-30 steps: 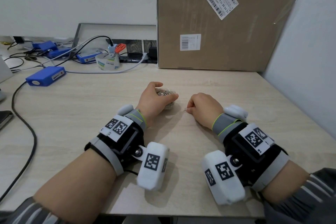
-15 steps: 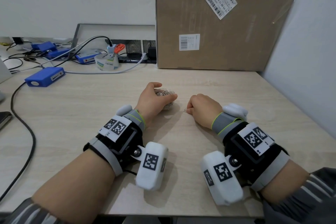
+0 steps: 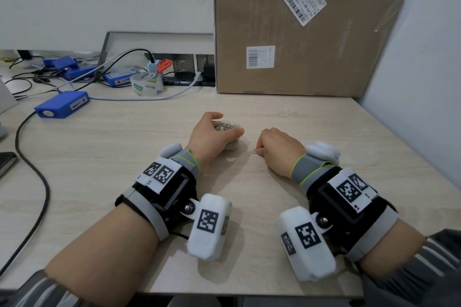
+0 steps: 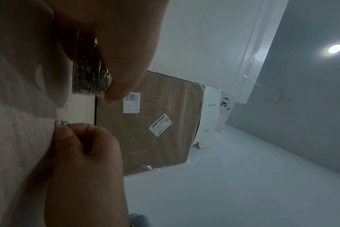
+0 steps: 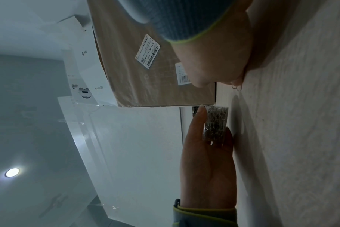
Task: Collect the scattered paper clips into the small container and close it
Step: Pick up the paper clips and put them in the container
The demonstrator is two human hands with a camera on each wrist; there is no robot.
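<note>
Hands rest close together on a desk (image 3: 249, 207). Right hand (image 3: 279, 149) pinches a paper clip (image 3: 255, 150) against the desktop; the open container (image 3: 230, 132), gripped by the left hand (image 3: 212, 137), sits just to its left, an easy reach

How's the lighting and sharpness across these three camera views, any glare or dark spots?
Head view: evenly lit, sharp, soft shadows under the wrist rigs, wide-angle bending at the cardboard box. Left wrist view: dim and grainy, ceiling light flares, near left hand blurred. Right wrist view: equally dim; container readable.
</note>
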